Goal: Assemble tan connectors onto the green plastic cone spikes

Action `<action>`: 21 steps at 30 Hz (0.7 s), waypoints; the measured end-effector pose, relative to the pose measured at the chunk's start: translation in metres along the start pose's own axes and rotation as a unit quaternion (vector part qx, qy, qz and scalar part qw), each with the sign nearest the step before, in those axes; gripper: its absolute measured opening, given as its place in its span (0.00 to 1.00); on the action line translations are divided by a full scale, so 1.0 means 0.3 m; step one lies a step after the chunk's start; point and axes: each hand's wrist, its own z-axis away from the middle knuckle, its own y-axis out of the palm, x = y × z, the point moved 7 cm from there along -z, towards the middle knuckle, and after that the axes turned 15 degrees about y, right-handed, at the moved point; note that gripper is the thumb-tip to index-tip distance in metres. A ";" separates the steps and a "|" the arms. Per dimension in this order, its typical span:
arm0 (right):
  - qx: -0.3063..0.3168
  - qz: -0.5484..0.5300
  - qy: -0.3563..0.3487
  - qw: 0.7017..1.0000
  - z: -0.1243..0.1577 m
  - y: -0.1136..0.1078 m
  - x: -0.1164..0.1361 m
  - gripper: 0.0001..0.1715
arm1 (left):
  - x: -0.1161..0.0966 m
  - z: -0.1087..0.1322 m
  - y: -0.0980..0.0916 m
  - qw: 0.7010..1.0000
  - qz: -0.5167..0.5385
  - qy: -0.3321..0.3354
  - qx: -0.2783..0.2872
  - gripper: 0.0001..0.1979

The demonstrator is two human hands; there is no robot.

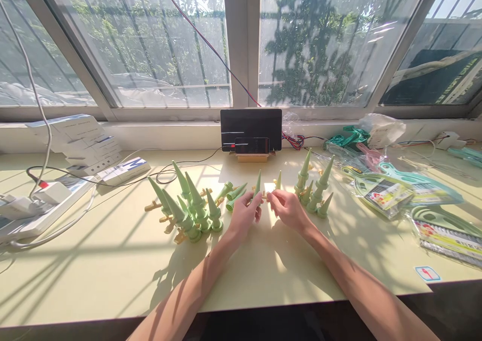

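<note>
My left hand (pixel 245 211) is closed around a light green cone-shaped piece (pixel 258 181), its tip pointing up. Facing it, my right hand (pixel 288 209) pinches a small tan peg-like piece (pixel 264 196) that bridges the gap between my fingers. Beside my left hand lie several loose green cones (pixel 235 195). To the left stands a cluster of green spired pieces (pixel 194 208) with tan pegs sticking out sideways. Another group of green spires (pixel 314 188) stands past my right hand, and a smaller cone (pixel 278 180) shows just behind it.
A black tablet (pixel 250 125) and a phone (pixel 252 145) lean upright by the window. At left are white boxes (pixel 86 145), a power strip (pixel 41 215) and cables. Packaged green items (pixel 384 193) in plastic cover the right side.
</note>
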 end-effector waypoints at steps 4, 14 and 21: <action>-0.001 -0.011 0.008 1.000 -0.002 0.002 -0.009 0.31 | 0.004 0.003 0.002 1.000 0.002 -0.007 0.004 0.19; 0.004 -0.021 -0.002 1.000 0.002 -0.003 0.000 0.18 | 0.006 -0.005 -0.005 1.000 0.003 0.006 -0.010 0.20; 0.019 -0.015 -0.014 1.000 0.003 0.010 0.006 0.15 | 0.001 -0.004 -0.001 1.000 0.004 0.008 -0.007 0.20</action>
